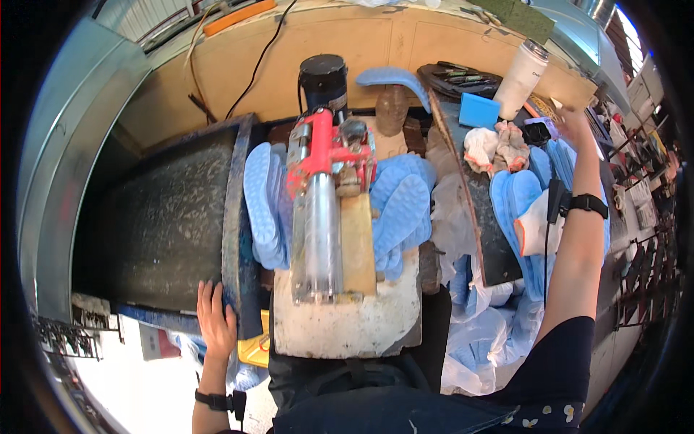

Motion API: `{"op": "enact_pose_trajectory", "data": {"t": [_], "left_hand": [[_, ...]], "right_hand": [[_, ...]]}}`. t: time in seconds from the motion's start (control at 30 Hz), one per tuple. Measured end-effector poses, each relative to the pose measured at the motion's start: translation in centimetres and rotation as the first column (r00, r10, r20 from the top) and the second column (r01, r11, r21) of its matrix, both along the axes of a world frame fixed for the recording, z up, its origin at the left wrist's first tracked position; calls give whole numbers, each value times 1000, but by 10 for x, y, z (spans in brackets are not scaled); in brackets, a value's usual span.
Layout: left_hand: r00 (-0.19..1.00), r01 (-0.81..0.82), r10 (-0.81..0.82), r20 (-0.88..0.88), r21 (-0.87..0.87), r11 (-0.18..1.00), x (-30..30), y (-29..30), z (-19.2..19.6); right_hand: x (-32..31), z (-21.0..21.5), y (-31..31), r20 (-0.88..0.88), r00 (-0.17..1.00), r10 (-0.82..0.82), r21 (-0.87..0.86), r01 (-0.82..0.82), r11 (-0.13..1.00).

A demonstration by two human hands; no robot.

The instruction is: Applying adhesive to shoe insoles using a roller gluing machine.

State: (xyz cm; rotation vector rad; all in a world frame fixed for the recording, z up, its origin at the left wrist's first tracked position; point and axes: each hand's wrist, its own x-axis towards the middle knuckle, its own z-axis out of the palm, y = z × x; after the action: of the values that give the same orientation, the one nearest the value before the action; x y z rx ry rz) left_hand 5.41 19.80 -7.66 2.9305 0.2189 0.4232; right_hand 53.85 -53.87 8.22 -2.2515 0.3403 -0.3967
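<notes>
My left hand [215, 318] lies with fingers stretched out on the near corner of a dark, worn tabletop [159, 217], holding nothing. Far out to the right, my right hand [575, 130] reaches over a crowded side table, beside a small purple item [543, 126]; its fingers are too small and blurred to read. In front of me a red clamp-like machine [322, 148] with a shiny metal cylinder [322, 239] sits on a scuffed white board [347, 325]. Light blue dimpled insoles are stacked on its left [262, 202] and right [402, 210].
More blue insoles [520, 199] lie under my right forearm, near white work gloves [481, 148]. Behind them stand a blue box [478, 110] and a white bottle [522, 79]. A dark canister [323, 79] stands behind the machine. Plastic bags [477, 340] hang below right.
</notes>
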Motion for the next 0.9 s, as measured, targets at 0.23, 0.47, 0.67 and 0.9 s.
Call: {"op": "enact_pose_trajectory", "data": {"t": [0.23, 0.47, 0.67, 0.9], "left_hand": [[992, -45, 46, 121, -15, 999, -7, 4, -10], [948, -32, 58, 313, -88, 996, 0, -3, -15], [946, 139, -30, 324, -318, 938, 88, -53, 17], [969, -231, 203, -138, -229, 946, 177, -59, -21]], "right_hand": [[-195, 92, 170, 359, 884, 299, -114, -276, 954], [-354, -49, 266, 113, 736, 668, 266, -670, 693], [-375, -211, 339, -205, 706, 678, 518, -509, 687], [-387, -299, 389, 37, 805, 592, 22, -593, 805]]}}
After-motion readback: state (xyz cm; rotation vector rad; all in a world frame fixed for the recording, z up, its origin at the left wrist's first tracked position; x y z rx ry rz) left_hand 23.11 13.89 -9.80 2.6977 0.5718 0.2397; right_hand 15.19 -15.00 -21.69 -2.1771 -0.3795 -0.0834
